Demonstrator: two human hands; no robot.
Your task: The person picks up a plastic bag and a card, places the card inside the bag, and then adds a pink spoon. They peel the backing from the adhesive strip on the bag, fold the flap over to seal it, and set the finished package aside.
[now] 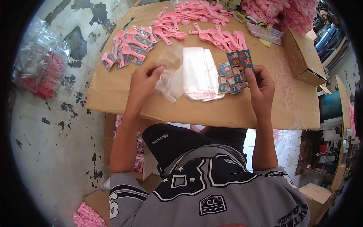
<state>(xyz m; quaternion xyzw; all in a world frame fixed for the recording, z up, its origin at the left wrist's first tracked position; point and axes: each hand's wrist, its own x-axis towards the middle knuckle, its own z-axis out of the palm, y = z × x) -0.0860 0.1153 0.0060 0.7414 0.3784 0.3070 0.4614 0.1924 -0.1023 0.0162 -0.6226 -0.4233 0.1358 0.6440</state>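
Note:
My left hand pinches the edge of a clear plastic bag, which hangs loosely to the right of the fingers. Between thumb and fingers my right hand grips a blue printed card, held upright over a small pile of similar cards. A stack of clear plastic bags lies flat on the table between the two hands. Left of it, beyond my left hand, are several packed bags, each with a pink spoon and a card.
Loose pink spoons lie across the far side of the brown-covered table. Large bags of pink spoons stand at the back right, by an open cardboard box. Tape rolls lie nearby. Plastic packs hang at the left wall.

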